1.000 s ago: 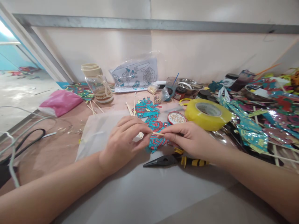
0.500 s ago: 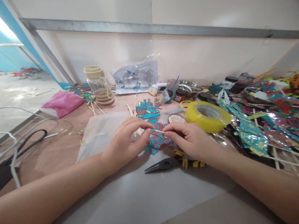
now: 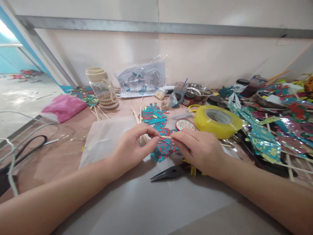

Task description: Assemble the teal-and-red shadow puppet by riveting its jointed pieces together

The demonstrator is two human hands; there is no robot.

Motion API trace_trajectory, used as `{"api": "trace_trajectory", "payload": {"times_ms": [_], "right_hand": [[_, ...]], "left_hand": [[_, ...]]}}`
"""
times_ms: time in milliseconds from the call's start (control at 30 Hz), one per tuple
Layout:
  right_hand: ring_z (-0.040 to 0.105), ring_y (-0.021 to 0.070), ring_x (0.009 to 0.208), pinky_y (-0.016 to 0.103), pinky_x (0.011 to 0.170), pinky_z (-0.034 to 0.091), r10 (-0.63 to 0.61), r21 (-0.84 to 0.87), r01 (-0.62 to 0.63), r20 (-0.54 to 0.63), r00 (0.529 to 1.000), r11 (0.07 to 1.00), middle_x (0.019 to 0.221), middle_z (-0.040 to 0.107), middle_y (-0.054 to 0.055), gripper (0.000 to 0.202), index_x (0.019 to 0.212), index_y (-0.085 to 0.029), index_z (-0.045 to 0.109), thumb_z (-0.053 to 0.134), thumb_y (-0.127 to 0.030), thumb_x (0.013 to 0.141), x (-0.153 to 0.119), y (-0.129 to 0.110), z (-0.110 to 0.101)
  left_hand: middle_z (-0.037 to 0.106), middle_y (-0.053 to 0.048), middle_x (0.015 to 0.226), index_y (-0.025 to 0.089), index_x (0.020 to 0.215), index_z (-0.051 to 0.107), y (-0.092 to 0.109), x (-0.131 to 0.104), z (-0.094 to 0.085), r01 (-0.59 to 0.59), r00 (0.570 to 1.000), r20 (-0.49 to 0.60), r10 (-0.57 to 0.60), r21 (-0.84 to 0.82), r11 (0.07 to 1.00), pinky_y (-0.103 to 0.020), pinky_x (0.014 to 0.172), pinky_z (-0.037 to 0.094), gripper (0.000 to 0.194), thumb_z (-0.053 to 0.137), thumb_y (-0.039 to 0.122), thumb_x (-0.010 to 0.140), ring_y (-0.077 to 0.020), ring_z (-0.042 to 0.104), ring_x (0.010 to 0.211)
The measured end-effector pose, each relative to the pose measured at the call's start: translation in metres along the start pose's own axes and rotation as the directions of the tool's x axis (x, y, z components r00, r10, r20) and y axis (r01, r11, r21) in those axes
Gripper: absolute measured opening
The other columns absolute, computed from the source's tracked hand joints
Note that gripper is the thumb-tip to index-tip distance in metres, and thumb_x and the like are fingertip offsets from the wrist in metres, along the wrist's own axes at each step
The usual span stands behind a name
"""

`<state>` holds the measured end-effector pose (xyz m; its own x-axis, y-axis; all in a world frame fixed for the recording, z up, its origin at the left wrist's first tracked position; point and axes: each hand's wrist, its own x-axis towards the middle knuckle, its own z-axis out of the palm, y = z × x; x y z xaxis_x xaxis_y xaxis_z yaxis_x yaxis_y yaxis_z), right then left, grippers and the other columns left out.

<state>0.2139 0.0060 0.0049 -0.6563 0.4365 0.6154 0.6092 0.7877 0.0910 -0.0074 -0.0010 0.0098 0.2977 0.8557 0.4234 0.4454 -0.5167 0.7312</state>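
Between my two hands runs a short, thin wooden stick (image 3: 165, 137), pale in colour. My left hand (image 3: 138, 142) pinches its left end between thumb and fingertips. The other end sits in the closed fingers of my right hand (image 3: 201, 150). Beneath them lies a flat turquoise and red patterned cut-out figure (image 3: 162, 150), partly hidden by my hands. Long-nose pliers (image 3: 168, 173) with black jaws rest just in front, their yellow and black handles partly under my right hand. Several thin sticks (image 3: 137, 116) lie beside the figure on the left.
A roll of yellow tape (image 3: 217, 120) and a round dish of small beads (image 3: 185, 124) stand right of the figure. Behind are a bottle (image 3: 102, 88), paint jars (image 3: 188, 99) and a bagged drawing (image 3: 141, 80). Patterned cut-outs (image 3: 261, 140) pile up at right; a pink bag (image 3: 63, 107) lies left.
My right hand has turned over the stick, its back now more upward and its fingers covering more of the pliers' handles. My left hand keeps its pinch almost unmoved.
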Motion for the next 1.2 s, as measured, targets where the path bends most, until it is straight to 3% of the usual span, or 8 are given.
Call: {"api": "trace_trajectory", "payload": {"times_ms": [200,367,567,800,1000,1200], "right_hand": [[0.059,0.0173,0.071,0.029,0.061,0.038,-0.091,-0.007,0.091,0.017,0.996,0.996,0.081,0.067,0.005,0.014,0.101,-0.013,0.062,0.051,-0.015,0.093,-0.004,-0.001,-0.002],[0.059,0.0172,0.068,0.029,0.059,0.038,-0.127,0.044,0.125,0.048,0.991,0.991,0.077,0.066,0.005,0.019,0.104,-0.01,0.061,0.046,-0.01,0.093,-0.004,-0.004,-0.004],[0.064,0.0143,0.071,0.026,0.061,0.041,-0.039,0.175,0.03,0.05,0.998,0.984,0.084,0.072,0.002,0.016,0.101,-0.014,0.063,0.05,-0.01,0.091,-0.004,-0.003,0.0],[0.063,0.01,0.065,0.021,0.06,0.043,0.117,0.318,-0.149,0.118,0.986,0.936,0.081,0.072,0.0,0.015,0.095,-0.015,0.065,0.051,-0.019,0.094,0.006,-0.009,-0.006],[0.063,0.0154,0.069,0.026,0.061,0.041,0.021,0.129,-0.023,0.021,1.0,0.991,0.079,0.07,0.003,0.014,0.096,-0.015,0.064,0.052,-0.021,0.094,0.0,-0.009,-0.003],[0.06,0.0156,0.068,0.026,0.061,0.04,0.007,0.117,-0.008,0.004,1.0,0.993,0.078,0.066,0.004,0.011,0.098,-0.015,0.062,0.053,-0.018,0.092,-0.001,-0.006,-0.002]], "left_hand": [[0.063,0.002,0.078,0.018,0.078,0.059,-0.005,-0.001,0.001,0.033,0.998,0.048,-0.032,-0.034,0.999,-0.027,0.073,0.046,0.006,0.057,0.02,0.083,-0.0126,0.059,0.076],[0.06,0.001,0.077,0.018,0.074,0.055,-0.009,-0.005,0.004,-0.104,0.995,0.018,0.103,0.061,0.993,-0.028,0.073,0.045,0.008,0.057,0.014,0.081,-0.0128,0.057,0.076],[0.059,0.0,0.075,0.017,0.077,0.055,-0.007,-0.007,0.003,-0.241,0.97,-0.011,0.244,0.107,0.965,-0.028,0.073,0.046,0.009,0.057,0.009,0.081,-0.0127,0.056,0.074],[0.061,0.0,0.077,0.017,0.079,0.057,-0.005,-0.007,0.004,-0.297,0.951,-0.057,0.303,0.098,0.95,-0.028,0.075,0.047,0.008,0.06,0.01,0.082,-0.0123,0.058,0.076],[0.064,-0.002,0.081,0.016,0.085,0.062,0.0,-0.007,0.003,-0.258,0.966,0.011,0.258,0.108,0.96,-0.03,0.078,0.045,0.005,0.058,0.014,0.085,-0.0142,0.059,0.08],[0.063,-0.001,0.08,0.018,0.083,0.062,0.002,-0.003,0.0,-0.15,0.988,0.039,0.147,0.063,0.987,-0.028,0.076,0.045,0.01,0.056,0.022,0.089,-0.0136,0.059,0.079]]}}
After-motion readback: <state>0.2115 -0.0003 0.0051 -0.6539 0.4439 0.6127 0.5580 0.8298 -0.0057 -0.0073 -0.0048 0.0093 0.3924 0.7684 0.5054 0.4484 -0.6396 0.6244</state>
